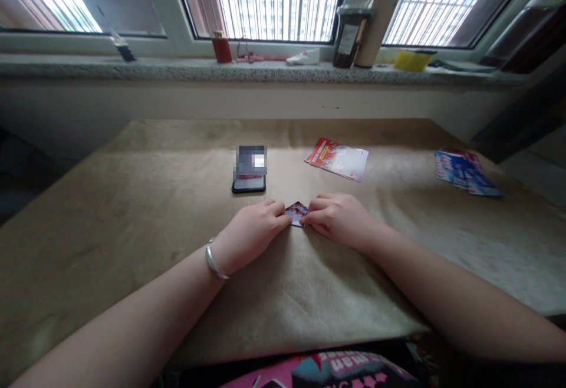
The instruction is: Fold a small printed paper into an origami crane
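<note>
A small folded piece of printed paper (pixel 297 214) with a pointed top lies on the table between my two hands. My left hand (pixel 255 226), with a silver bangle at its wrist, is closed on the paper's left edge with thumb and fingers. From the other side my right hand (pixel 338 218) pinches the right edge, its fingers bent and together. Both hands rest low against the table top, and the paper's side edges are hidden under the fingertips. Just beyond my left hand lies a phone (pixel 249 184), its upper part blurred out.
A red and white leaflet (pixel 338 159) lies beyond my right hand. Several blue leaflets (pixel 466 173) are stacked loosely at the right of the table (pixel 132 229). On the stone windowsill (pixel 269 72) stand a red bottle (pixel 221 47), a dark jar (pixel 350 37) and a yellow item (pixel 412 60).
</note>
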The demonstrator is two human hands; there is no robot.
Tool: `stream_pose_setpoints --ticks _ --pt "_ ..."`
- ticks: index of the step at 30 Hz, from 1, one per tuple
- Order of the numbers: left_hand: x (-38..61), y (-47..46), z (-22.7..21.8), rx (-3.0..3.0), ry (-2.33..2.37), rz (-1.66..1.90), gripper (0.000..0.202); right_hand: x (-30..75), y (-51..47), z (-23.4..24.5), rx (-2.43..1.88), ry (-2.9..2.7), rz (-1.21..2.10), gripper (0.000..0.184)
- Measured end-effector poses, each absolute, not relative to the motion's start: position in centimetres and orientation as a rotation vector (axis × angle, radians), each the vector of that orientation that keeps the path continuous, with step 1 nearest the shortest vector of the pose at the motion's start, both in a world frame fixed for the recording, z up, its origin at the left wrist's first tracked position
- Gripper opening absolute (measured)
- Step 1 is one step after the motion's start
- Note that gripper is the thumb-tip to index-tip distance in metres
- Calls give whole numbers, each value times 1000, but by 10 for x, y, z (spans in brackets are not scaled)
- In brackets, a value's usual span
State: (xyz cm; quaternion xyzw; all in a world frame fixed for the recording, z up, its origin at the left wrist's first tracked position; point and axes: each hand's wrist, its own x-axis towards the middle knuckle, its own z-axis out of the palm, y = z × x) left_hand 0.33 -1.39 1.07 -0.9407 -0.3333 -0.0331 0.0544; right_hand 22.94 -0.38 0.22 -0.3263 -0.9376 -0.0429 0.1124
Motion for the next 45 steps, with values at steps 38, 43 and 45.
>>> stream_pose_setpoints --ticks 38,43,45 --pt "-15 -13 27 -2793 -1388 7 18 241 5 -4 -916 -2640 135 20" --pt "-11 -9 23 -2787 -1479 -59 14 237 4 -4 -909 -2621 106 12" --pt "-9 -8 21 -2759 -1545 -73 19 235 4 -6 -909 -2613 99 10"
